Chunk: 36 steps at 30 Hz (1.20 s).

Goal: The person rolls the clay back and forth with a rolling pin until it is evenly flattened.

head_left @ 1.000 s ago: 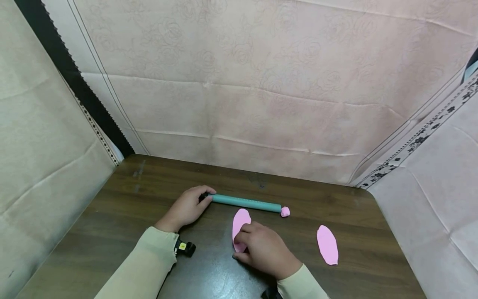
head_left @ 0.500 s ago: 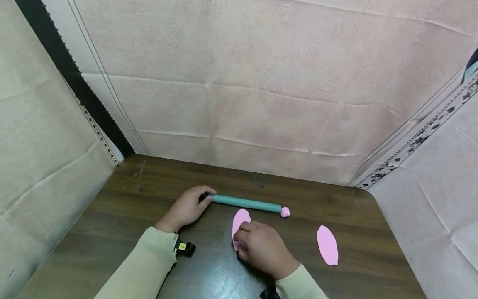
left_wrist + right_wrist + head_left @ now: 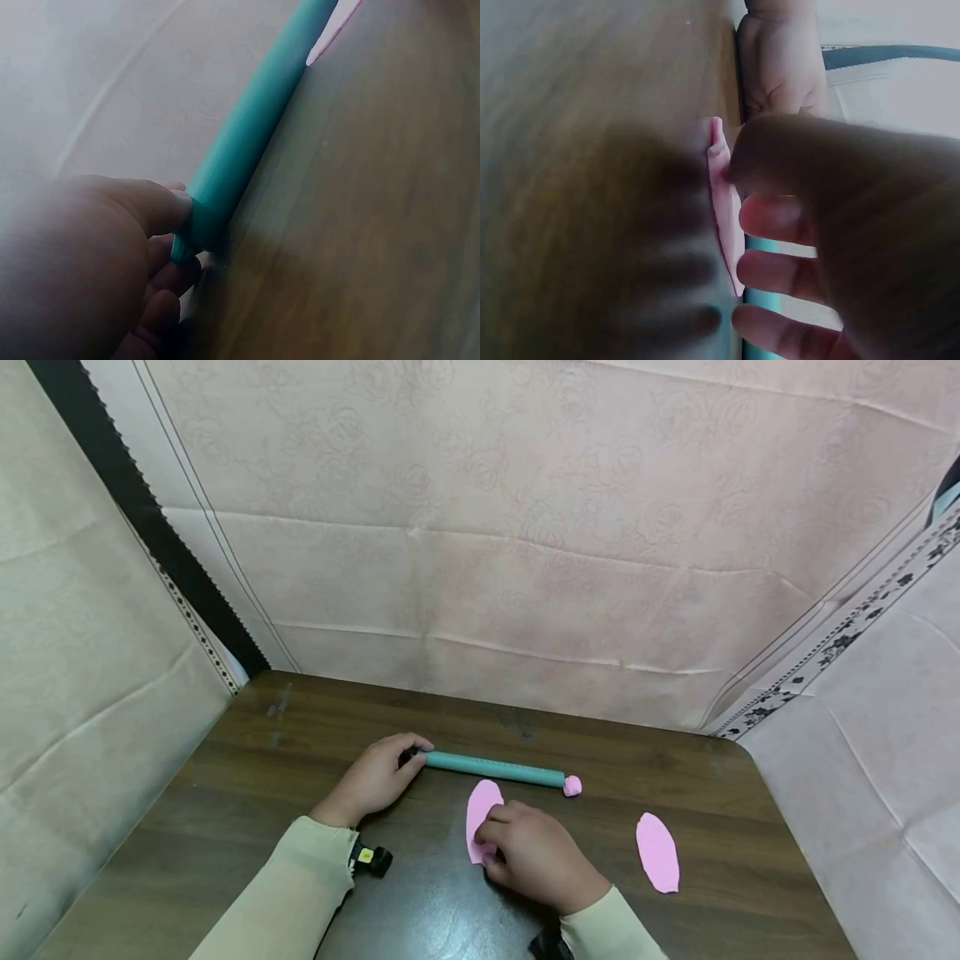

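Note:
My left hand grips the left end of a teal tube, which lies slantwise on the table. In the left wrist view, the thumb sits on the tube's side, and a small tab sticks out at that end. Under my right hand lies a flat pink oval of clay-like material; the thumb and forefinger pinch its near right edge. The right wrist view shows the pink oval edge-on, with a raised lip by the thumb and the other fingers spread. The hand covers part of the oval.
A small pink ball sits against the tube's right end. Another pink oval lies flat further right on the wooden table. Pale patterned cloth hangs behind and at both sides.
The right thumb has moved up from beside the oval's near end to its lower right edge, close to the forefinger. The left hand, tube, ball and other oval stay put.

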Each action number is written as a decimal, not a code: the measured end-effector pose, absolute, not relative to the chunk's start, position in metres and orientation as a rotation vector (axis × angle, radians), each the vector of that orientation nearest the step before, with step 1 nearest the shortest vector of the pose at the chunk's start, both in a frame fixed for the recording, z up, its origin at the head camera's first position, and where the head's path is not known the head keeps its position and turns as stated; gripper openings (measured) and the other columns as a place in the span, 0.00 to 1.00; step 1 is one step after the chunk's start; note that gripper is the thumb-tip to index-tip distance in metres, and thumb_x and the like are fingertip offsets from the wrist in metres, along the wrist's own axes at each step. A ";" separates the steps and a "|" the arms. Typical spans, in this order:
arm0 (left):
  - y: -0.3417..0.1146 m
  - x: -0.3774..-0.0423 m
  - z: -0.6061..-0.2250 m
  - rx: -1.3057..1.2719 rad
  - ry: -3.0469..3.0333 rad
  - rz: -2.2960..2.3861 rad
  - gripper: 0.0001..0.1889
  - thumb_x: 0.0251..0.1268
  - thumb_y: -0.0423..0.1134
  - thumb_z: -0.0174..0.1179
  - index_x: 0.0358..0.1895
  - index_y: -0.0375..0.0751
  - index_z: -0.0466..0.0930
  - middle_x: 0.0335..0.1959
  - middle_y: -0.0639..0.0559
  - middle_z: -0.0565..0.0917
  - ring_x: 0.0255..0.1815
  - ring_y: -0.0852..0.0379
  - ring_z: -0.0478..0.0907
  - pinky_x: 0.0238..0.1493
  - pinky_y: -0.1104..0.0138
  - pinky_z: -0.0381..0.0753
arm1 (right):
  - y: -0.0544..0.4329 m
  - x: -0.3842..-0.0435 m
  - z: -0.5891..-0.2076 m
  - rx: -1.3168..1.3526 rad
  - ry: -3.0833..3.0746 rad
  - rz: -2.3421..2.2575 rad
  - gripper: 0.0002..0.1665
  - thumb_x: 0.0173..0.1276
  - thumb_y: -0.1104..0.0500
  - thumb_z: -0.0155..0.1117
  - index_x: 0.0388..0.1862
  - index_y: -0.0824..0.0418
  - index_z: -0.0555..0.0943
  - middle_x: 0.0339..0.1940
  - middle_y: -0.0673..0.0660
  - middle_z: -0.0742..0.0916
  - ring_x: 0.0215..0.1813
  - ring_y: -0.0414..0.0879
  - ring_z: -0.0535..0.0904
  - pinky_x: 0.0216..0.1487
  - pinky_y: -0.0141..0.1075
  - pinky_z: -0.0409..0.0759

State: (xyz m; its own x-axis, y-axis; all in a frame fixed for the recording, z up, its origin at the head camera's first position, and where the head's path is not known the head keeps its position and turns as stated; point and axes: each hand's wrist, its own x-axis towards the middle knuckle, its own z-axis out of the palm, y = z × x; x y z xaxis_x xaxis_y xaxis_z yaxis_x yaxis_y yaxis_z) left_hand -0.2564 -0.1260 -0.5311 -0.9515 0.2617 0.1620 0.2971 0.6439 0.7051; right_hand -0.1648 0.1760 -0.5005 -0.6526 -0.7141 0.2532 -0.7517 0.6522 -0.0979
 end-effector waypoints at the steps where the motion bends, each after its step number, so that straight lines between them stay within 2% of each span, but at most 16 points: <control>1: -0.126 -0.256 -0.531 -0.477 -2.808 -1.214 0.12 0.89 0.47 0.62 0.65 0.58 0.88 0.63 0.56 0.90 0.61 0.54 0.85 0.66 0.47 0.85 | 0.176 -0.165 -0.501 1.201 -2.691 0.299 0.10 0.67 0.49 0.84 0.44 0.44 0.92 0.43 0.38 0.89 0.45 0.36 0.81 0.47 0.31 0.84; 4: -0.126 -0.256 -0.531 -0.475 -2.809 -1.215 0.12 0.89 0.47 0.62 0.65 0.59 0.88 0.63 0.56 0.90 0.61 0.53 0.85 0.66 0.47 0.85 | 0.177 -0.164 -0.501 1.203 -2.747 0.349 0.17 0.65 0.41 0.88 0.47 0.44 0.93 0.46 0.37 0.89 0.48 0.35 0.82 0.50 0.31 0.85; 6: -0.126 -0.256 -0.532 -0.473 -2.810 -1.211 0.11 0.89 0.48 0.62 0.65 0.59 0.88 0.64 0.56 0.90 0.62 0.54 0.85 0.66 0.47 0.85 | 0.178 -0.164 -0.500 1.203 -2.766 0.370 0.19 0.65 0.40 0.89 0.48 0.44 0.93 0.47 0.37 0.89 0.50 0.35 0.82 0.52 0.32 0.86; 11: -0.126 -0.256 -0.532 -0.472 -2.807 -1.212 0.11 0.89 0.47 0.63 0.64 0.60 0.88 0.63 0.56 0.90 0.61 0.54 0.85 0.66 0.48 0.84 | 0.178 -0.164 -0.498 1.219 -2.724 0.359 0.10 0.68 0.52 0.85 0.46 0.45 0.93 0.46 0.38 0.89 0.49 0.36 0.83 0.52 0.32 0.86; 18: -0.126 -0.257 -0.531 -0.481 -2.801 -1.216 0.11 0.89 0.47 0.62 0.64 0.60 0.88 0.63 0.56 0.90 0.58 0.55 0.85 0.63 0.50 0.84 | 0.180 -0.163 -0.494 1.294 -2.725 0.368 0.08 0.70 0.49 0.86 0.45 0.44 0.96 0.43 0.39 0.88 0.48 0.35 0.82 0.51 0.28 0.84; 22: -0.126 -0.256 -0.532 -0.481 -2.800 -1.213 0.11 0.89 0.47 0.62 0.64 0.59 0.88 0.63 0.56 0.90 0.57 0.56 0.84 0.62 0.51 0.84 | 0.178 -0.163 -0.496 1.343 -2.613 0.261 0.03 0.71 0.53 0.85 0.41 0.42 0.97 0.38 0.38 0.89 0.43 0.36 0.83 0.48 0.30 0.85; 29: -0.126 -0.257 -0.533 -0.476 -2.800 -1.226 0.11 0.89 0.47 0.63 0.64 0.60 0.88 0.63 0.56 0.90 0.58 0.55 0.84 0.63 0.50 0.84 | 0.169 -0.164 -0.503 1.294 -2.524 0.123 0.11 0.65 0.55 0.82 0.27 0.42 0.88 0.28 0.38 0.83 0.33 0.37 0.77 0.36 0.32 0.80; 32: -0.126 -0.257 -0.532 -0.471 -2.803 -1.235 0.11 0.89 0.47 0.62 0.64 0.60 0.88 0.63 0.56 0.90 0.59 0.55 0.85 0.64 0.49 0.84 | 0.169 -0.164 -0.502 1.288 -2.563 0.139 0.10 0.67 0.56 0.80 0.29 0.43 0.86 0.30 0.37 0.84 0.34 0.36 0.78 0.38 0.31 0.81; 36: -0.126 -0.257 -0.531 -0.468 -2.807 -1.234 0.11 0.89 0.48 0.62 0.64 0.60 0.88 0.63 0.56 0.89 0.60 0.54 0.85 0.64 0.49 0.84 | 0.172 -0.161 -0.498 1.287 -2.619 0.185 0.07 0.69 0.56 0.82 0.36 0.42 0.92 0.36 0.36 0.89 0.40 0.34 0.83 0.45 0.31 0.85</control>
